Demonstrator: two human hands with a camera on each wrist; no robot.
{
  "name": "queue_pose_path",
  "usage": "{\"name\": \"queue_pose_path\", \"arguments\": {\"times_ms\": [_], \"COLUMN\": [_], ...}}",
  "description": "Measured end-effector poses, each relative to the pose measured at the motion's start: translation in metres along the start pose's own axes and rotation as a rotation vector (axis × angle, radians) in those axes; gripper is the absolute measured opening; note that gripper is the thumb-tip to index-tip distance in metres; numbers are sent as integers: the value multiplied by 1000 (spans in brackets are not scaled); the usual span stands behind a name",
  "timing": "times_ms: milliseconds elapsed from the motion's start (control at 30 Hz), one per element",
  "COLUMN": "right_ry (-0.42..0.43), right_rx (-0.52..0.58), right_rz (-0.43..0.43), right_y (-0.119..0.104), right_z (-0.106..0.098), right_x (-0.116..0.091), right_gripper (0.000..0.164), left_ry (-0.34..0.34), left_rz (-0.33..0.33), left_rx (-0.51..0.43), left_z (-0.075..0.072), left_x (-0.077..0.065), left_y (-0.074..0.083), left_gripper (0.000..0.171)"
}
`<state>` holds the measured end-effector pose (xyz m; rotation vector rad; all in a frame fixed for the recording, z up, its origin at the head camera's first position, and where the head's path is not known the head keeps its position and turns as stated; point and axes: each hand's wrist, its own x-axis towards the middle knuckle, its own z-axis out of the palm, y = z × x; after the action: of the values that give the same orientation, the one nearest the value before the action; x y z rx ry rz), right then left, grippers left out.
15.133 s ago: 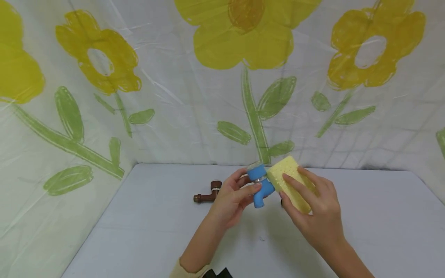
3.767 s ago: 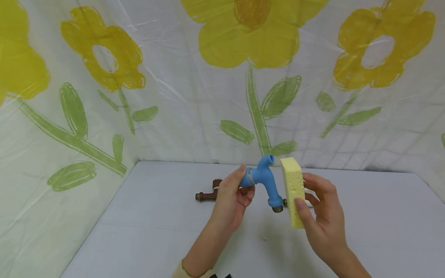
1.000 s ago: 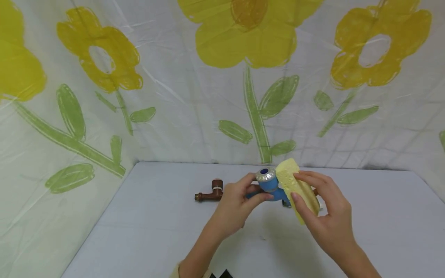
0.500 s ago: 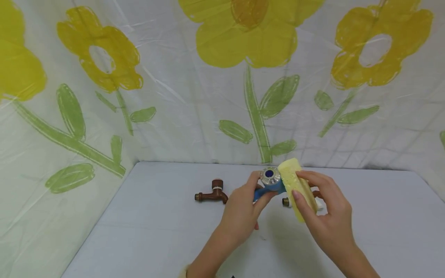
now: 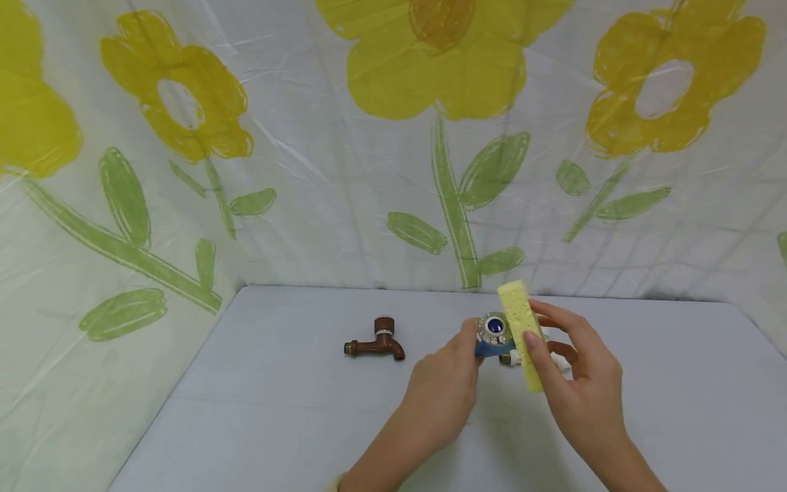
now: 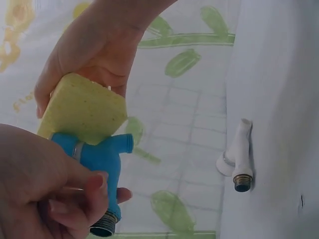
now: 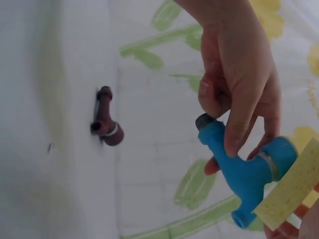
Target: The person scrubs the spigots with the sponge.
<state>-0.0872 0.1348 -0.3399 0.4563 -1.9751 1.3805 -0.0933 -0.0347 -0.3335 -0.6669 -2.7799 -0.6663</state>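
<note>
I log left hand (image 5: pixel 444 386), grip closed round blue plastic tap (image 7: pixel 239 172), held above pale flat bench (image 5: pixel 277 410). Right hand (image 5: pixel 581 383), grip pinching yellow block-shaped sponge (image 6: pixel 84 109), sets it against tap. Step in hand, I judge: wiping. Next move calls for turning another face to sponge.

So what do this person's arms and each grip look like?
The left grip and right grip are human hands, without gloves. A sliver of cream sleeve shows on the left forearm; the right forearm is bare as far as it shows.
</note>
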Motion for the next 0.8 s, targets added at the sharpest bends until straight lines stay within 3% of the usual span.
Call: {"name": "queue_pose_path", "arguments": {"times_ms": [67,200,300,433,533,667,800], "right_ry": [-2,14,30,43,44,30,16], "right_rx": [4,9,42,116,247,424,443], "right_rz": [24,80,79,50,42,32,66], "right_y": [-2,-4,-3,0,3,6,6], "right_z": [1,1,1,2,0,0,0], "right_x": [0,-1,-2,-3,-4,-5,-7], "right_gripper": [43,40,39,38,39,40,39], "left_ry": [40,202,332,302,225,194,203], "left_rz": [13,81,128,132,87,51,35], "left_rx": [79,251,286,108,-45,-198,-335], "left_z": [-1,-1,1,-2,-5,-3,1], "left_x": [-2,-7,-7,-6,-6,-5,-4], "left_y": [1,4,4,3,2,-1,-2], "left_gripper": [31,36,36,32,30,22,9]}}
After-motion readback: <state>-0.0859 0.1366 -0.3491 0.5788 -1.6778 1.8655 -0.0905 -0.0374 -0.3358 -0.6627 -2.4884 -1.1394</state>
